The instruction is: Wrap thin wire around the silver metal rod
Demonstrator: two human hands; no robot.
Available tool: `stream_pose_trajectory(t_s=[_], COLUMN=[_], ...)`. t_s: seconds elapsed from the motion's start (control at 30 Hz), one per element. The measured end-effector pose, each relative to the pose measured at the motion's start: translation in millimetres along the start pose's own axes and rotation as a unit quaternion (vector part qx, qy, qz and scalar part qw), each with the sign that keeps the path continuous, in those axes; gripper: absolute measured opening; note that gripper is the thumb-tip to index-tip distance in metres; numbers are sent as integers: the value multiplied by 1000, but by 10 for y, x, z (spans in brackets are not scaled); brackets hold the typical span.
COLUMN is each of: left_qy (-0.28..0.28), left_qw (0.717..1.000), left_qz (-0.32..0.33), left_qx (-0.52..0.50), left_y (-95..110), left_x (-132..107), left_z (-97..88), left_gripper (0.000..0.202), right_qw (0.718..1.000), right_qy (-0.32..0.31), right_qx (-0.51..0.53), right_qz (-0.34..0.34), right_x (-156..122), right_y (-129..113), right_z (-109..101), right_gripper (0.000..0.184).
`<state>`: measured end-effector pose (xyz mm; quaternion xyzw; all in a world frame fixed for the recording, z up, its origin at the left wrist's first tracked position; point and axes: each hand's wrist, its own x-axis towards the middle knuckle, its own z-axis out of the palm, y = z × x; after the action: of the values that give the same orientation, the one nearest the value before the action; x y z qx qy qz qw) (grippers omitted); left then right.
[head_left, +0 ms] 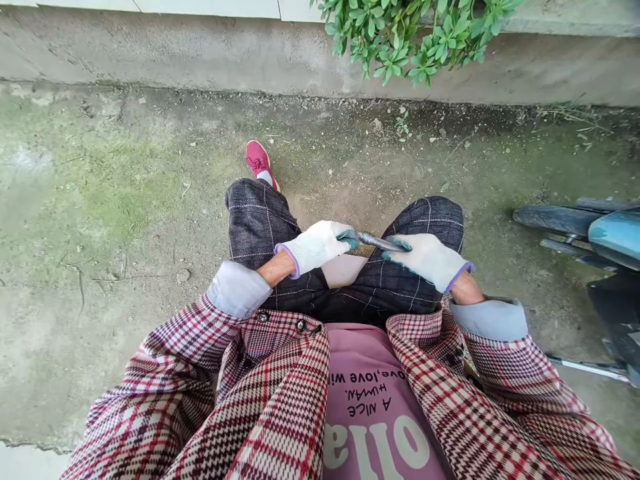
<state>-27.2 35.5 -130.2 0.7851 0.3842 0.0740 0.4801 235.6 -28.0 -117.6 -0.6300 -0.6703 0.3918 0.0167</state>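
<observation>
Both my hands wear white knit gloves with teal fingertips and purple cuffs. My left hand (320, 245) and my right hand (429, 259) are closed on the two ends of a short grey metal tool (375, 241), held level above my lap. The tool's exact kind is too small to tell. A pale flat object (344, 270) rests on my lap just under my left hand. I sit with dark checked trousers, knees apart.
Bare mossy concrete ground lies all around. A concrete wall (200, 60) runs across the back with a green plant (410, 33) hanging over it. A teal scooter (600, 240) stands close at the right. My red shoe (259, 160) points forward.
</observation>
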Motion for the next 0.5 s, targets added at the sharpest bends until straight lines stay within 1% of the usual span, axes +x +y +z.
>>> stream_pose_trajectory(t_s=[0.03, 0.1, 0.13, 0.2, 0.27, 0.3, 0.37, 0.43, 0.47, 0.5], left_qy=[1, -4, -11, -24, -32, -28, -14, -1, 5, 10], left_qw=[999, 994, 990, 983, 981, 981, 983, 984, 985, 985], left_qz=[-1, -10, -18, -28, -32, -41, -64, -81, -84, -83], left_qx=[-35, -108, -138, -180, -191, -187, -169, -156, -154, -149], left_y=[3, 3, -2, -29, -80, -111, -171, -205, -208, -203], left_x=[7, 24, 33, 48, 57, 63, 78, 97, 104, 107], left_z=[32, 84, 102, 124, 130, 128, 110, 73, 47, 18], left_gripper=[20, 23, 24, 23, 21, 21, 19, 18, 18, 19], right_qw=[1000, 991, 978, 942, 913, 904, 901, 912, 919, 927], right_qy=[9, 2, -9, -38, -59, -73, -120, -188, -209, -214], right_qx=[26, 132, 202, 327, 400, 418, 415, 366, 335, 307], right_qz=[7, 32, 45, 62, 58, 52, 35, 3, -17, -36], right_x=[-4, -25, -42, -84, -128, -146, -166, -160, -150, -135], right_y=[5, -11, -31, -82, -130, -148, -168, -171, -168, -162], right_z=[-11, -21, -24, -37, -73, -96, -139, -144, -127, -97], right_gripper=[16, 22, 27, 39, 50, 54, 54, 47, 43, 39])
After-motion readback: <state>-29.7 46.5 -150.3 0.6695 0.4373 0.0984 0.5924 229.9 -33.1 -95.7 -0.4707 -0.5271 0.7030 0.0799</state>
